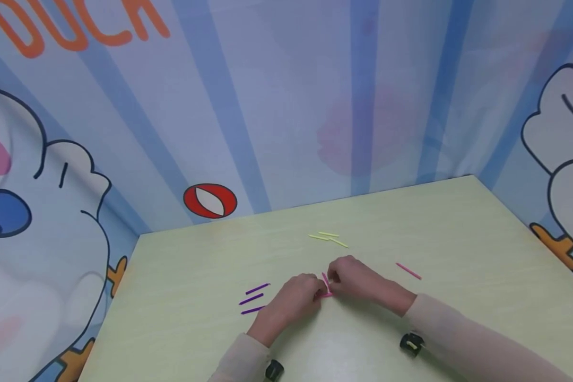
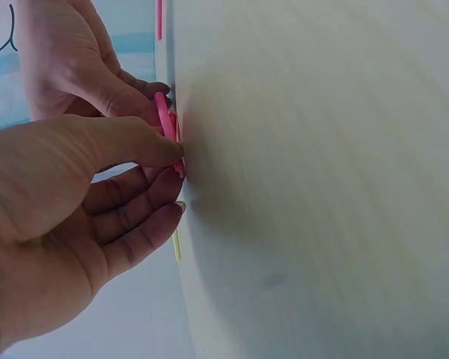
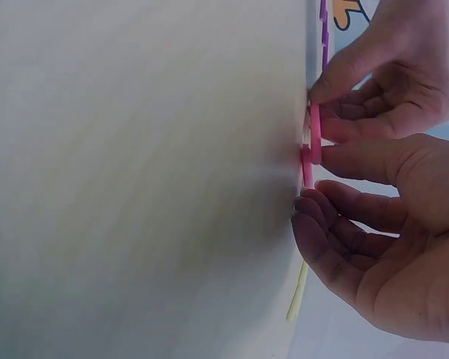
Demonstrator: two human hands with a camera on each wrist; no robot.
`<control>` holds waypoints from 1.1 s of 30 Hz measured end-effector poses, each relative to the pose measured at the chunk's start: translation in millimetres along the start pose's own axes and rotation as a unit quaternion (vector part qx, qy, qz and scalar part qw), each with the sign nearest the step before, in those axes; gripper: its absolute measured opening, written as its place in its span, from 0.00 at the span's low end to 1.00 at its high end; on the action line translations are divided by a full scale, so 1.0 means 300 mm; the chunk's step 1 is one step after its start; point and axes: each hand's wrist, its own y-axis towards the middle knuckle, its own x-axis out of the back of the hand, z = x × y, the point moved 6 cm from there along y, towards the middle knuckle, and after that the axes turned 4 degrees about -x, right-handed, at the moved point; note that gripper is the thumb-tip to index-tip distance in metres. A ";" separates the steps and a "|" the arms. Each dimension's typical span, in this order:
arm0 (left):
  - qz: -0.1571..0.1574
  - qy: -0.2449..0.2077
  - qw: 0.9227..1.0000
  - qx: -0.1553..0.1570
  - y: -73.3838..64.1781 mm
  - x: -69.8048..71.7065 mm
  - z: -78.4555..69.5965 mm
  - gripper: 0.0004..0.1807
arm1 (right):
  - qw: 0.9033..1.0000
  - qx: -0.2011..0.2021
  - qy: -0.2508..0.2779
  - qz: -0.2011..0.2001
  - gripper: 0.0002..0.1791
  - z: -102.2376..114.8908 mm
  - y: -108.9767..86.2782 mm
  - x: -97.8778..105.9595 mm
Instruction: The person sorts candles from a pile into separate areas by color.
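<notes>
Close together over the table, both hands work at two short pink sticks. My left hand (image 1: 298, 297) pinches one pink stick (image 3: 315, 127) between thumb and fingers, near the tabletop. A second pink stick (image 1: 326, 281) lies at an angle to it, their ends close together. The right hand (image 1: 355, 278) has its thumb and curled fingers at this second stick, the thumb tip also by the end of the first. Fingers partly hide both sticks, and whether the ends touch I cannot tell.
Several purple sticks (image 1: 251, 299) lie left of the left hand. Yellow sticks (image 1: 328, 238) sit farther back on the pale table (image 1: 186, 276). Another pink stick (image 1: 408, 271) rests to the right. A printed blue-striped backdrop (image 1: 291, 106) stands behind the table.
</notes>
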 end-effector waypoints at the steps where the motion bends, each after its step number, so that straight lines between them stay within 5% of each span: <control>1: -0.001 -0.002 1.000 0.000 -0.001 0.001 -0.001 0.07 | 1.000 0.003 0.001 0.000 0.07 0.002 0.000 -0.004; 11: -0.008 -0.005 1.000 -0.017 -0.002 0.007 -0.009 0.09 | 1.000 0.005 -0.016 -0.007 0.08 0.015 0.004 -0.019; 33: 0.002 -0.002 1.000 -0.001 0.000 0.005 -0.005 0.09 | 0.999 -0.022 -0.025 0.006 0.13 0.011 0.004 -0.033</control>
